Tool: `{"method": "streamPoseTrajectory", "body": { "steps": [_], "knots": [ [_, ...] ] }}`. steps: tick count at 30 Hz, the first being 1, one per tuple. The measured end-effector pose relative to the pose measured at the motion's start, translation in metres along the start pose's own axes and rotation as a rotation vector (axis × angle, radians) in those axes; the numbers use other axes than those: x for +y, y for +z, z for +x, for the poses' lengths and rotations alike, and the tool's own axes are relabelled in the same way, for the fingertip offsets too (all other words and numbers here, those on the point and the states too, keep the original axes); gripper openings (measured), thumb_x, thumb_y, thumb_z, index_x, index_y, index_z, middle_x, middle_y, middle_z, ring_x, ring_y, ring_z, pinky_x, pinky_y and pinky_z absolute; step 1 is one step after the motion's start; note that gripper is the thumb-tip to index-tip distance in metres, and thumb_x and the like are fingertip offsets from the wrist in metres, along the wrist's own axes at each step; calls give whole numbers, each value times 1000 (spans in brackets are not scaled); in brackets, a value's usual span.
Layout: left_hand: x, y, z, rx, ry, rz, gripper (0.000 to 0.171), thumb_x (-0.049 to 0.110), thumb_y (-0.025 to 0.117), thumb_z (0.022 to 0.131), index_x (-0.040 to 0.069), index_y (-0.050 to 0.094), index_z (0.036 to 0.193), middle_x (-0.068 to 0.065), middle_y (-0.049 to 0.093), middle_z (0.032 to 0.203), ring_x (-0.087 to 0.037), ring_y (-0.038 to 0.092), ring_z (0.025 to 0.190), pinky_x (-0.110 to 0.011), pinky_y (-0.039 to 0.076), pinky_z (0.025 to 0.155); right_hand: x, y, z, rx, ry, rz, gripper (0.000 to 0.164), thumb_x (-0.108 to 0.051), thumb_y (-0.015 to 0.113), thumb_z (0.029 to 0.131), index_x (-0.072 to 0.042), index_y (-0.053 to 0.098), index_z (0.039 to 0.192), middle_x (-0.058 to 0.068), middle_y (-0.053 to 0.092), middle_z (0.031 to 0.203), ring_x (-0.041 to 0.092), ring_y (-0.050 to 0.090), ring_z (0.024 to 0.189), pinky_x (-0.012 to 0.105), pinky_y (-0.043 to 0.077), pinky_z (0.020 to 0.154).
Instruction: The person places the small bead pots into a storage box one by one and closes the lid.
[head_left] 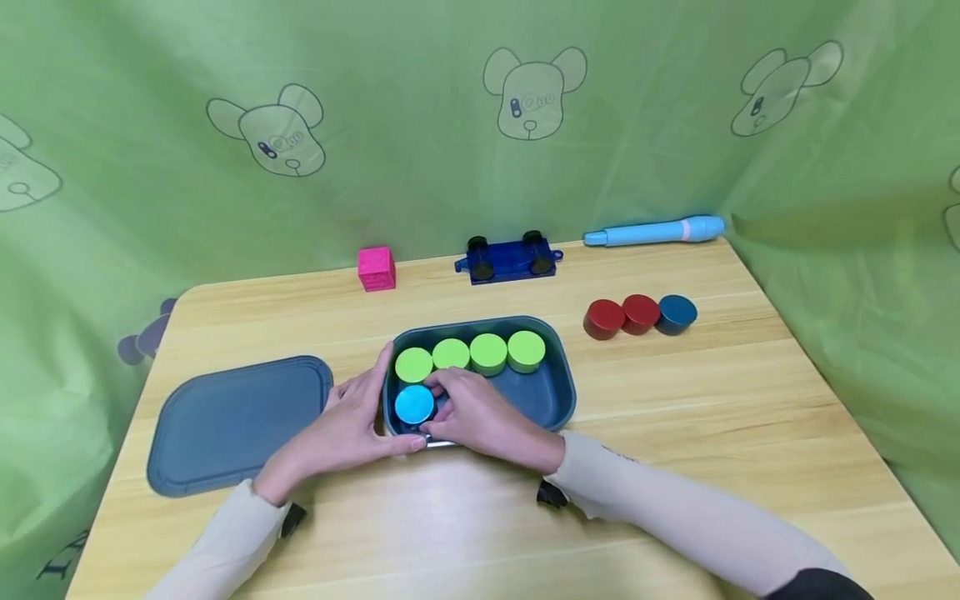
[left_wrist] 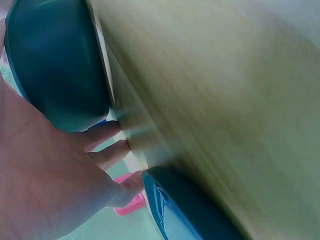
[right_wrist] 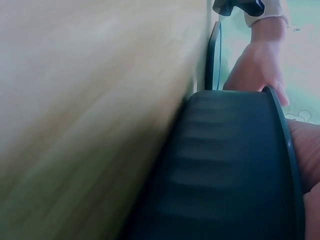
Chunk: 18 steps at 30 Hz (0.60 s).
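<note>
4 green round blocks (head_left: pixel 488 351) sit in a row along the far wall of the dark blue box (head_left: pixel 536 398). The light blue round block (head_left: pixel 414 404) is in the box too, at the near left corner, in front of the green block on the left end. The right hand (head_left: pixel 476 417) pinches it from the right with bent fingers and thumb. I can't tell if it sits flat, because its bottom is hidden. The left hand (head_left: pixel 352 425) is spread around the box's corner, with nearly straight fingers beside the left wall and its thumb by the near rim.

To do this well, I think the block should go down slow and flat, lined up with the green block behind it and not bumping it. The left hand should press softly, so the box won't slide or tip. Its fingers are very near the flat lid (head_left: pixel 240 425), so small moves are best. Letting go gently should stop the block from dragging. 2 red round blocks (head_left: pixel 603 320) and 1 dark blue round block (head_left: pixel 677 314) sit on the table (head_left: pixel 712 400), well away from the hands.
</note>
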<state>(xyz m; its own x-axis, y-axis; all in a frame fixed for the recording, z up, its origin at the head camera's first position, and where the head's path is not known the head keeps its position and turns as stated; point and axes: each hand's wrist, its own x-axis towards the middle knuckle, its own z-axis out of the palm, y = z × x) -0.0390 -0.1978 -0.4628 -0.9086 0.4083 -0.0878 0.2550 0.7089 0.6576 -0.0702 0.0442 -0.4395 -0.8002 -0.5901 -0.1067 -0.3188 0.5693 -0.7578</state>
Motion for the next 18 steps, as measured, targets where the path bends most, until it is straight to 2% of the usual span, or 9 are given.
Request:
{"method": "streamPoseTrajectory", "body": {
  "steps": [9,13,18],
  "knots": [
    [-3,-1,-2,-3,-7,4,136,75,80,87,24,-8,177,-10,27,178,-42,26,161,-76,17,117,0,-3,-4,12,38,117,48,-12,88,95,1,67,136,10,69,125,11,75,90,24,60,78],
    [-3,0,-2,-6,-14,-1,136,75,80,86,27,-10,176,-9,25,178,-41,24,162,-77,16,118,3,-8,-10,57,12,101,41,-15,87,96,-4,69,132,7,70,124,9,72,91,24,60,80],
    [-4,1,0,1,-9,-5,136,76,80,86,28,-9,176,-9,26,178,-40,24,162,-76,16,117,9,-19,-20,155,-69,93,39,-15,86,96,-6,69,130,9,67,123,12,68,96,30,60,85]
  ]
}}
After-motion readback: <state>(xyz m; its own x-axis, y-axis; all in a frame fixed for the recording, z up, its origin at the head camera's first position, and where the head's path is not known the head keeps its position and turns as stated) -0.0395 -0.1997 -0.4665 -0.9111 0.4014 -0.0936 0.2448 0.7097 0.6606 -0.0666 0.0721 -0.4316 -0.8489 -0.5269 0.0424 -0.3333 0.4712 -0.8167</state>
